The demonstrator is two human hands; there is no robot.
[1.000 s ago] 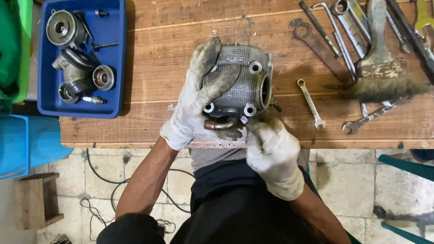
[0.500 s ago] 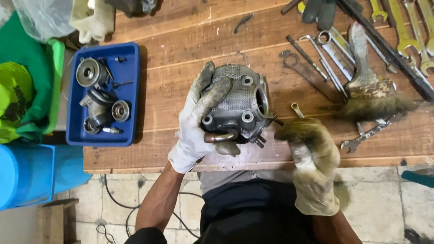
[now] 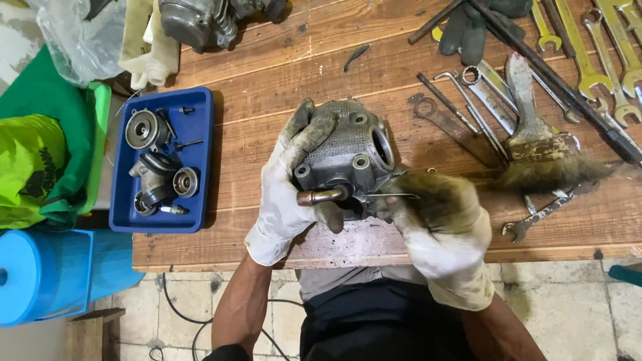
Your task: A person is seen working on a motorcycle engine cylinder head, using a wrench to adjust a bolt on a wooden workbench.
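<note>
Left hand (image 3: 284, 194): gloved, wrapped around the left side of the cylinder head (image 3: 348, 157), gripping it.
Head: centre of frame, on the bench (image 3: 267, 87), its copper-coloured pipe (image 3: 321, 196) pointing lower left.
Right hand (image 3: 438, 230): gloved, closed on a thin rod (image 3: 391, 195).
Rod axis: roughly level, tip touching the head's lower right.
Nearer: both hands meet at the head.
Left of frame: blue tray (image 3: 204, 160).
Upper right: wrenches (image 3: 582, 53), brush (image 3: 542, 154).

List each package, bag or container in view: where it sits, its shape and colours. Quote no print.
Clear bag: top left, crumpled plastic.
Green bag: left of the bench, bright green with dark print.
Blue tray: bench's left end, rectangular, holding metal parts.
Blue tub: lower left, light blue.
No screens or signs.
</note>
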